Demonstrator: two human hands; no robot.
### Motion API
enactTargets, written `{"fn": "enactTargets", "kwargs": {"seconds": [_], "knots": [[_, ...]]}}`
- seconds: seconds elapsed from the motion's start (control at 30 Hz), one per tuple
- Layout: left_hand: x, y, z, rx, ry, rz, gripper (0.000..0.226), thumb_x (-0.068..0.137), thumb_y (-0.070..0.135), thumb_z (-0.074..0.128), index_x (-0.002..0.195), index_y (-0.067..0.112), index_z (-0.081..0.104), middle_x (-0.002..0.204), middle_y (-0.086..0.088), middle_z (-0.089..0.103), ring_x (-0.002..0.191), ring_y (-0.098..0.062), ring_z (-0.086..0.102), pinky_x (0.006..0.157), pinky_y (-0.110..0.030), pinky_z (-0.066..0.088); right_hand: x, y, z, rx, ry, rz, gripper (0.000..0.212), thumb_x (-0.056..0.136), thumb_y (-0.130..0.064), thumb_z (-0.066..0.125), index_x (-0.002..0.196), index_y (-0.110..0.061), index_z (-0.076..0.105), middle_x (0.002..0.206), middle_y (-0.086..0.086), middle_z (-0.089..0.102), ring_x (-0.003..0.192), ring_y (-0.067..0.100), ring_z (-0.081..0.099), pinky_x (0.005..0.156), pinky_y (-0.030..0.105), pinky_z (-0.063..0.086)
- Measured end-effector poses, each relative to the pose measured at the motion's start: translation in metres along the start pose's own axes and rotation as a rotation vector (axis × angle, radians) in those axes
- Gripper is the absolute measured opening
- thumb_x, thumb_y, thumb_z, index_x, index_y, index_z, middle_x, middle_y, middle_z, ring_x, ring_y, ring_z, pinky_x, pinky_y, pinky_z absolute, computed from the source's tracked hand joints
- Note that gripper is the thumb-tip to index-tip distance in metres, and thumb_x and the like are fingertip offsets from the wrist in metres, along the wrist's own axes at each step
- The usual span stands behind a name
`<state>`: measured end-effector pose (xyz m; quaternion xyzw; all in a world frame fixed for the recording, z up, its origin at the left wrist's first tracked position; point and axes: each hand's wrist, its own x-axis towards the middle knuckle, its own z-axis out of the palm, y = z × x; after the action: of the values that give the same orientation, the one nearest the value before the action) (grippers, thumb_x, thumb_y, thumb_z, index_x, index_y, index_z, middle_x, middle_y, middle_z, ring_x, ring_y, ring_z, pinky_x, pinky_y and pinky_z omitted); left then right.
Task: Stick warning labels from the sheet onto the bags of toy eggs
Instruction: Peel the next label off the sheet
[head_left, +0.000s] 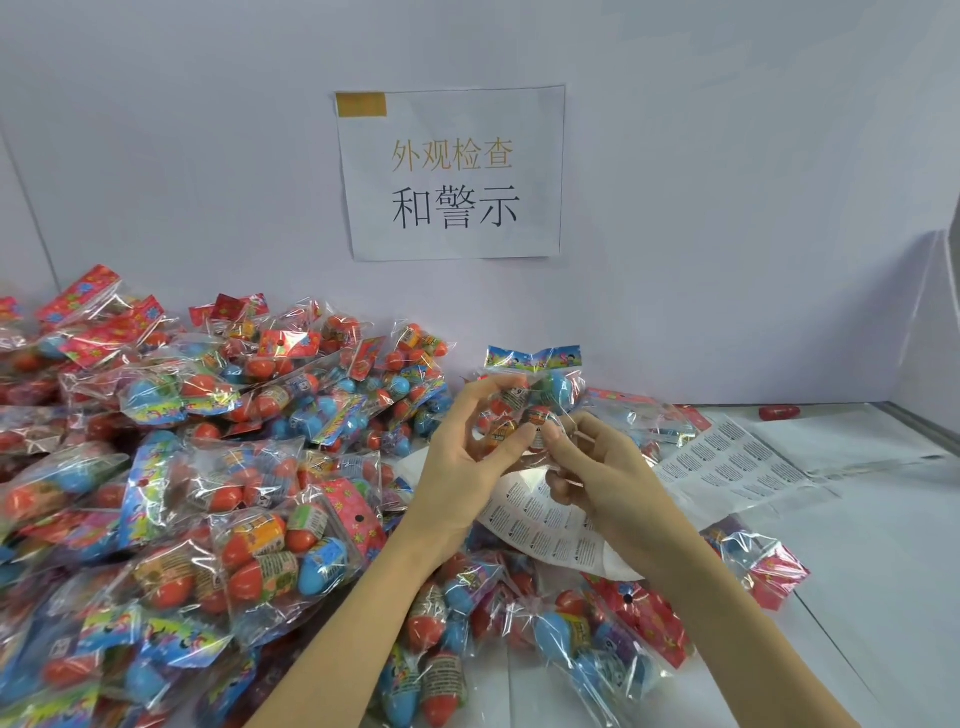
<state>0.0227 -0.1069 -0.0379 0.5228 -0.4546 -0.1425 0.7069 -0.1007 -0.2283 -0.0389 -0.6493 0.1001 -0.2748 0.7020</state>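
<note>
Head view: my left hand (460, 457) grips a bag of toy eggs (530, 400) held upright above the label sheet (550, 530). My right hand (597, 467) has its fingers curled, thumb pressing the bag's front. I cannot tell if it pinches a label.

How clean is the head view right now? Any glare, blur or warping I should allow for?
Head view: even, soft light with faint shadows; glare sparkles across the cellophane of the bag pile and the held bag; label sheet print too small to read; wall sign sharp; wide-angle bending shows at the table edge; left hand and right hand are slightly soft.
</note>
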Motion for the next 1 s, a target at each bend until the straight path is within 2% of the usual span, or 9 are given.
{"fn": "enactTargets", "kwargs": {"seconds": [0.17, 0.23, 0.37, 0.5, 0.6, 0.73, 0.83, 0.93, 1.0], "knots": [[0.001, 0.003, -0.001, -0.107, 0.032, -0.063, 0.05, 0.105, 0.04, 0.062, 0.15, 0.05, 0.044, 0.138, 0.002, 0.065, 0.115, -0.025, 0.072, 0.089, -0.046, 0.063, 0.005, -0.009, -0.015, 0.22, 0.044, 0.094, 0.025, 0.089, -0.03, 0.077, 0.097, -0.006, 0.075, 0.072, -0.001, 0.057, 0.06, 0.01, 0.052, 0.058, 0.019, 0.052], [0.001, 0.001, -0.005, -0.058, 0.165, -0.068, 0.045, 0.105, 0.048, 0.056, 0.148, 0.048, 0.045, 0.142, 0.0, 0.062, 0.117, -0.024, 0.071, 0.095, -0.05, 0.06, 0.003, -0.024, -0.028, 0.57, 0.03, 0.086, 0.02, 0.092, -0.026, 0.074, 0.097, -0.008, 0.069, 0.068, -0.003, 0.054, 0.054, 0.008, 0.051, 0.054, 0.017, 0.052], [0.006, -0.014, -0.017, 0.573, 0.398, -0.024, 0.016, 0.107, 0.024, 0.058, 0.119, 0.025, 0.068, 0.125, 0.01, 0.062, 0.114, -0.009, 0.06, 0.106, -0.046, 0.05, -0.015, -0.049, -0.048, 1.427, -0.42, -0.095, 0.049, 0.102, -0.033, 0.068, 0.149, -0.027, 0.054, 0.109, 0.005, 0.068, 0.082, 0.018, 0.066, 0.076, 0.023, 0.054], [0.008, -0.029, -0.023, 1.227, 0.088, -0.362, 0.033, 0.109, 0.034, 0.043, 0.133, 0.031, 0.065, 0.16, -0.007, 0.042, 0.151, -0.027, 0.033, 0.124, -0.046, 0.02, -0.015, -0.047, -0.046, 1.42, -0.591, -0.088, 0.052, 0.107, -0.04, 0.056, 0.158, -0.033, 0.045, 0.111, 0.012, 0.073, 0.075, 0.026, 0.07, 0.062, 0.019, 0.049], [0.007, -0.031, -0.024, 1.283, -0.157, -0.437, 0.036, 0.108, 0.04, 0.036, 0.139, 0.034, 0.053, 0.147, -0.003, 0.056, 0.134, -0.028, 0.051, 0.11, -0.044, 0.036, -0.01, -0.036, -0.037, 1.331, -0.553, 0.058, 0.043, 0.108, -0.029, 0.055, 0.149, -0.016, 0.055, 0.101, 0.016, 0.073, 0.061, 0.018, 0.056, 0.054, 0.024, 0.049], [0.006, -0.032, -0.022, 1.264, -0.141, -0.439, 0.031, 0.108, 0.043, 0.037, 0.131, 0.03, 0.053, 0.135, -0.006, 0.062, 0.124, -0.031, 0.055, 0.099, -0.043, 0.043, -0.006, -0.024, -0.027, 1.095, -0.408, 0.14, 0.04, 0.101, -0.024, 0.064, 0.139, -0.011, 0.063, 0.09, 0.007, 0.071, 0.06, 0.013, 0.059, 0.049, 0.017, 0.043], [0.007, -0.032, -0.025, 1.214, -0.035, -0.371, 0.029, 0.103, 0.038, 0.052, 0.13, 0.03, 0.048, 0.158, -0.012, 0.033, 0.141, -0.035, 0.035, 0.107, -0.047, 0.042, -0.003, -0.019, -0.023, 0.979, -0.312, 0.17, 0.048, 0.085, -0.019, 0.086, 0.129, -0.01, 0.072, 0.085, 0.002, 0.066, 0.058, 0.009, 0.053, 0.045, 0.016, 0.043], [0.014, -0.037, -0.032, 1.287, -0.185, -0.339, 0.047, 0.1, 0.04, 0.053, 0.145, 0.034, 0.041, 0.174, 0.0, -0.016, 0.16, -0.034, 0.002, 0.121, -0.058, 0.031, -0.001, -0.018, -0.022, 0.911, -0.26, 0.208, 0.055, 0.075, -0.019, 0.093, 0.126, -0.009, 0.075, 0.084, 0.0, 0.063, 0.058, 0.008, 0.049, 0.045, 0.016, 0.04], [0.017, -0.04, -0.033, 1.317, -0.282, -0.373, 0.045, 0.103, 0.044, 0.044, 0.146, 0.031, 0.044, 0.175, 0.006, -0.018, 0.162, -0.025, -0.001, 0.126, -0.061, 0.016, -0.001, -0.017, -0.021, 0.894, -0.238, 0.228, 0.059, 0.073, -0.018, 0.094, 0.127, -0.008, 0.074, 0.084, 0.001, 0.061, 0.058, 0.009, 0.048, 0.045, 0.015, 0.038]]}}
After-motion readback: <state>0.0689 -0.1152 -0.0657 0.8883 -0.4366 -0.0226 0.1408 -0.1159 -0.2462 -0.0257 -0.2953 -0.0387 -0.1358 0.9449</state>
